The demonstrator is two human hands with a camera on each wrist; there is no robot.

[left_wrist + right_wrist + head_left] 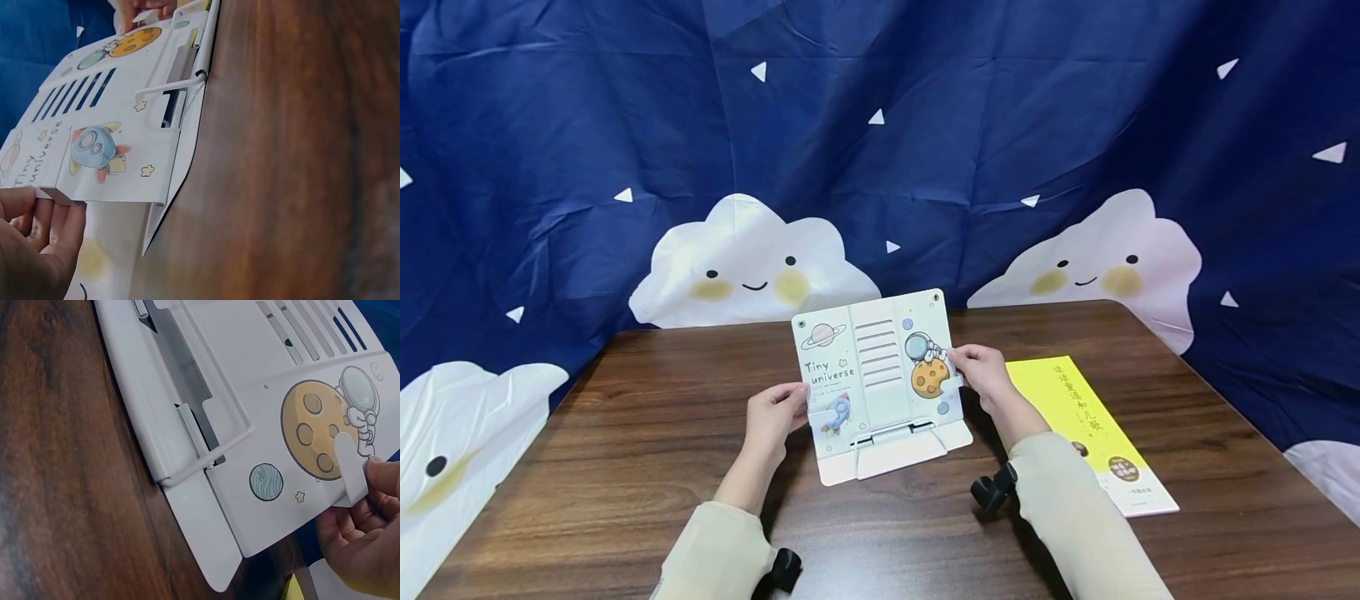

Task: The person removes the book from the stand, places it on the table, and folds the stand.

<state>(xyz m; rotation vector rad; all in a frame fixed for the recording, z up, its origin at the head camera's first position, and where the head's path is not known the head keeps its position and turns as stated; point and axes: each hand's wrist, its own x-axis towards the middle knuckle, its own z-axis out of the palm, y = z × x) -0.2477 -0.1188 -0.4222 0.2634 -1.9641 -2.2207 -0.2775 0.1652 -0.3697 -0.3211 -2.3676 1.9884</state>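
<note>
A white book stand [880, 392] with a planet, a rocket, an astronaut and the words "Tiny universe" is tilted upright over the brown table. The left hand [772, 421] pinches its left edge, thumb in front and fingers behind, beside the rocket print in the left wrist view. On the opposite edge, the right hand [985, 375] grips the stand near the astronaut, close to a white side clip [351, 469]. Along the bottom runs a ledge [203, 537] with a white wire page holder [234, 440] folded up against the panel. Slots cross the middle of the panel.
A yellow book [1090, 425] lies flat on the wooden table [647, 433], right of the stand and partly under the right forearm. Behind the table hangs a dark blue curtain [925, 158] with smiling clouds and white triangles. Black straps with small devices sit at both wrists.
</note>
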